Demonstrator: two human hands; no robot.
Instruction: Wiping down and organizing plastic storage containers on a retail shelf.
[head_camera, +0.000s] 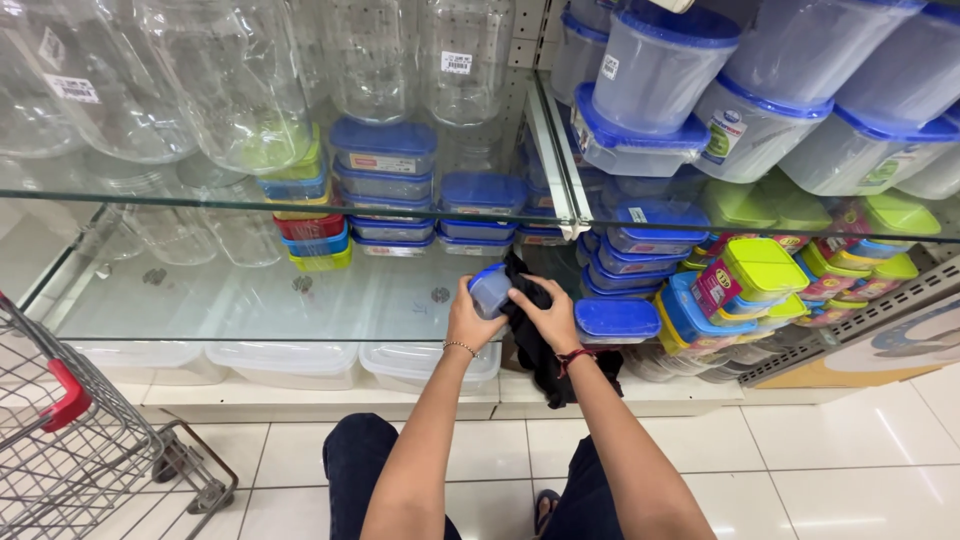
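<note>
From the head camera we crouch before glass shelves of plastic boxes. Our left hand (468, 322) wraps its fingers around a small blue-lidded tub (490, 290), held just above the lower glass shelf (250, 300). Our right hand (548, 315) presses a black cloth (535, 345) against the tub, fingers closed on the fabric. We judge the wiping to be mid-way: this tub is in hand, the shelf area to the left lies bare, and stacks of blue-lidded boxes (385, 180) behind and a blue lid box (617, 320) just right remain on the shelf. A shopping cart (70, 440) stands at the left on the tiled floor.
</note>
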